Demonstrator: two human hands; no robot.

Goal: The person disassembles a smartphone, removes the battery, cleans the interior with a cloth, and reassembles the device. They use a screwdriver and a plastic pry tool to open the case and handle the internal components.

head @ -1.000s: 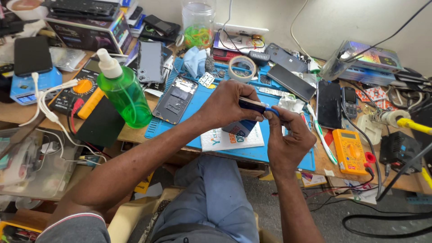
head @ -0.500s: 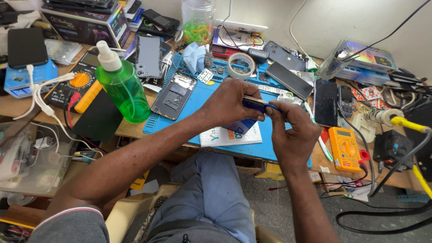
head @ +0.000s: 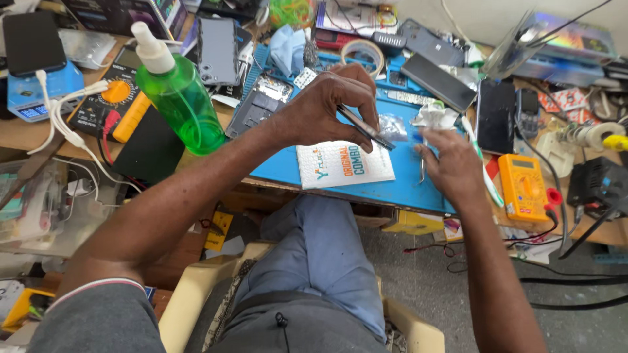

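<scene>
Head view, seated at a cluttered phone-repair bench. Left hand (head: 327,108) is raised over the blue work mat (head: 405,180), fingers pinched narrow on a slim dark flat part (head: 366,127), apparently a thin phone component or strip, held at a slant with its lower end pointing toward the right hand (head: 451,167). Right hand rests low on the mat, fingers curled loosely on a pair of metal tweezers (head: 423,167) whose tips point down at the mat; whether the tweezers grip anything, cannot tell. The two hands are near each other but apart. Just under the left hand lies a small white printed packet (head: 343,163), flat on the mat. A crumpled white wipe (head: 435,117) and a small clear plastic bag (head: 394,124) lie just beyond the hands. An opened phone chassis (head: 261,108) sits at the mat's far left corner, back off and internals exposed, untouched at present. Green spray bottle (head: 180,95) stands upright left of the mat; an orange multimeter (head: 523,186) lies to the right. Judgement on progress: disassembly looks done, the part is out and in hand, refitting into the chassis not yet begun; mid-stage at best.
</scene>
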